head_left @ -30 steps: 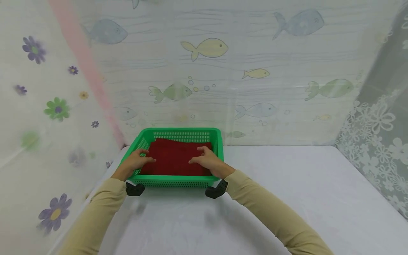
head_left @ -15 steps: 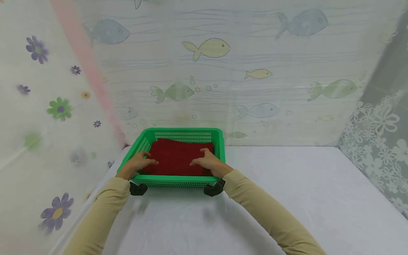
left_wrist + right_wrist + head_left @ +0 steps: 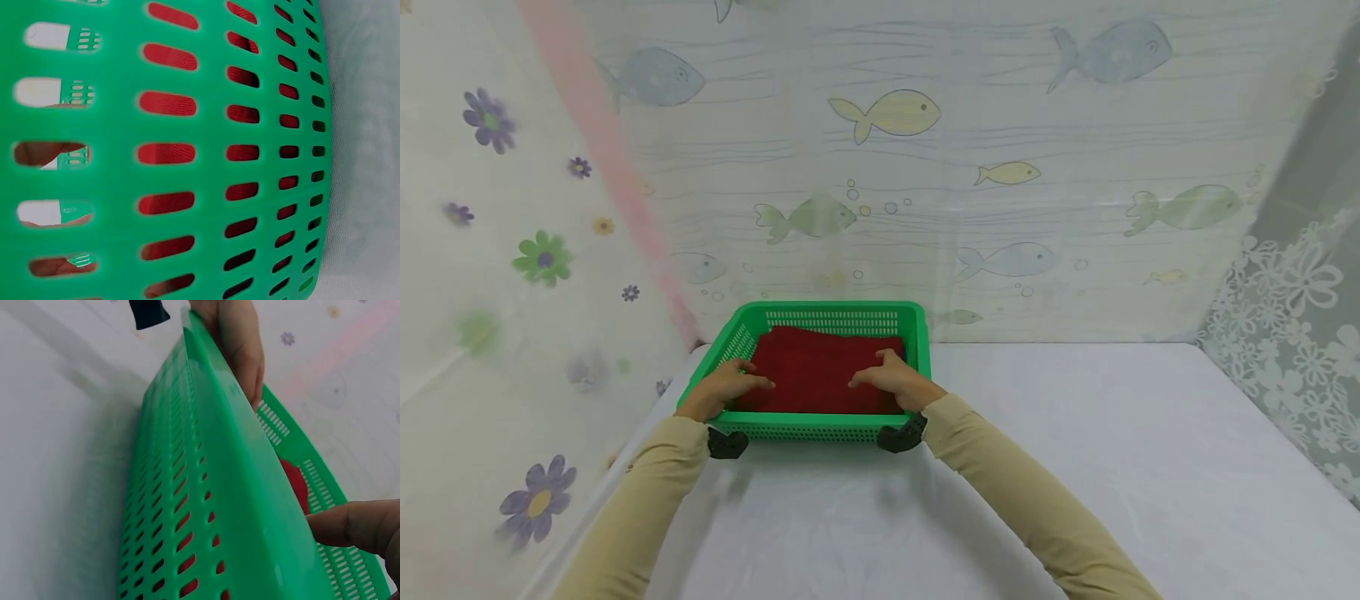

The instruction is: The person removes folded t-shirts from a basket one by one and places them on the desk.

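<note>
A green plastic basket (image 3: pixel 820 420) with slotted walls holds a folded red cloth (image 3: pixel 816 375). My left hand (image 3: pixel 724 390) is over the basket's left front corner, its thumb stretched over the cloth's left side. Over the right part my right hand (image 3: pixel 901 382) hovers with thumb and fingers spread apart. Whether the fingertips touch the cloth cannot be told. In the left wrist view, red cloth (image 3: pixel 167 104) shows through the slots of the basket wall (image 3: pixel 212 134). The right wrist view has a finger or thumb of my right hand (image 3: pixel 356 525) just inside the rim.
A white-covered table (image 3: pixel 1075 450) lies under the basket and stretches to the right. Close behind stands a curtain with fish prints (image 3: pixel 895 112). A flower-print sheet (image 3: pixel 542 258) hangs at the left, and a lacy flowered one (image 3: pixel 1300 283) at the right.
Both hands have lowered very slightly over the basket, and the left has shifted a little to the right. The basket and cloth look the same; the head view has moved slightly.
</note>
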`<state>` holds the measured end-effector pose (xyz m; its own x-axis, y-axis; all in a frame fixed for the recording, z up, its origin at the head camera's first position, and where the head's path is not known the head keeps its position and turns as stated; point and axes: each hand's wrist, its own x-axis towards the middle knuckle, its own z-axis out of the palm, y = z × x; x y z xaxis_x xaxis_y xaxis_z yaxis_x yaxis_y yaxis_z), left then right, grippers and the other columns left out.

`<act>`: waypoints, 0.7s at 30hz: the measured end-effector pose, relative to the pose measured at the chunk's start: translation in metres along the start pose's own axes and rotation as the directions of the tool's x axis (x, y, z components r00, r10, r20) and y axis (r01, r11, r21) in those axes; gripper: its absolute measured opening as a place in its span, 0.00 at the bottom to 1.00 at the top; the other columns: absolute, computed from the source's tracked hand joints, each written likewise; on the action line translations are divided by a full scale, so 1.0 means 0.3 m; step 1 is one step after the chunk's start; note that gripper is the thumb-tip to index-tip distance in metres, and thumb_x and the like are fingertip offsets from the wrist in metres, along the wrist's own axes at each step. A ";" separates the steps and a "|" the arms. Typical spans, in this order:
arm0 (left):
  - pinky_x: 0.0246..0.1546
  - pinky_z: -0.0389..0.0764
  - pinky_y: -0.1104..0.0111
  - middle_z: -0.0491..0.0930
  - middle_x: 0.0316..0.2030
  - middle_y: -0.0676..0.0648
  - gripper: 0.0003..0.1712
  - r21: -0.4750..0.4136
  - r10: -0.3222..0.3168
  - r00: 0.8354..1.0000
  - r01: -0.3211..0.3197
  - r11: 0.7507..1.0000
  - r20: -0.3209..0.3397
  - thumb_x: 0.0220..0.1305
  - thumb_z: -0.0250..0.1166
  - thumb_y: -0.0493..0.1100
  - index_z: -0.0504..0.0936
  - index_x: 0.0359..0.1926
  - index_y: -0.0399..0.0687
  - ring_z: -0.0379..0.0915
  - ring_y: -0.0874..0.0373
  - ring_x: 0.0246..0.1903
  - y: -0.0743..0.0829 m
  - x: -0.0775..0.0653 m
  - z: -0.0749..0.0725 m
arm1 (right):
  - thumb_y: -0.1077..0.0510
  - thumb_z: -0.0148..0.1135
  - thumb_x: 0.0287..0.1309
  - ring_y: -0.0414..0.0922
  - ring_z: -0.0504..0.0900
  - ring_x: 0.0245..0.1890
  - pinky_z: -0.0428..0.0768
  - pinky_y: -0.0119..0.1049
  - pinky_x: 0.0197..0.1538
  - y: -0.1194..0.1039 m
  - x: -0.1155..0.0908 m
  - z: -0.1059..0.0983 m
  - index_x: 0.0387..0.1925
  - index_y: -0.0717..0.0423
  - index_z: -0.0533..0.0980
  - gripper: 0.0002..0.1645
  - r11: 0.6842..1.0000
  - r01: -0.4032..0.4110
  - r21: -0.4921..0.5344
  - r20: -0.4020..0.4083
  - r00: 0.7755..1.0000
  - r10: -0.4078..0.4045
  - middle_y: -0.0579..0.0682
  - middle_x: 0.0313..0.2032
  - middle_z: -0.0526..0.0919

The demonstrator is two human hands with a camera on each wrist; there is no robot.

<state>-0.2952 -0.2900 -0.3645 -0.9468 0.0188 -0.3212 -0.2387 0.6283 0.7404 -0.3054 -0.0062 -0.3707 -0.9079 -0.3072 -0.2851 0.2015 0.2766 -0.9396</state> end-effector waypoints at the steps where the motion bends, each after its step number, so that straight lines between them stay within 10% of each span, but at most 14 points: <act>1: 0.59 0.61 0.42 0.52 0.65 0.26 0.42 0.004 0.002 1.000 -0.002 1.000 0.001 0.64 0.62 0.47 0.54 0.68 0.26 0.51 0.31 0.64 0.000 -0.001 0.000 | 0.57 0.65 0.57 0.59 0.56 0.67 0.56 0.57 0.66 0.000 0.004 0.000 0.72 0.62 0.48 0.49 1.000 -0.004 0.003 0.002 1.000 0.004 0.63 0.68 0.57; 21: 0.58 0.64 0.47 0.51 0.69 0.29 0.40 -0.186 0.138 0.990 -0.142 0.972 -0.034 0.68 0.61 0.42 0.52 0.73 0.37 0.51 0.37 0.67 -0.011 0.005 -0.014 | 0.56 0.65 0.57 0.57 0.51 0.68 0.51 0.60 0.66 -0.007 0.059 -0.017 0.72 0.55 0.54 0.45 0.973 -0.002 0.230 0.061 0.998 -0.012 0.57 0.70 0.54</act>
<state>-0.2967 -0.2952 -0.3648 -0.9775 0.0789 -0.1955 -0.1376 0.4637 0.8752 -0.3236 -0.0074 -0.3728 -0.8864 -0.3651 -0.2846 0.2827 0.0599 -0.9573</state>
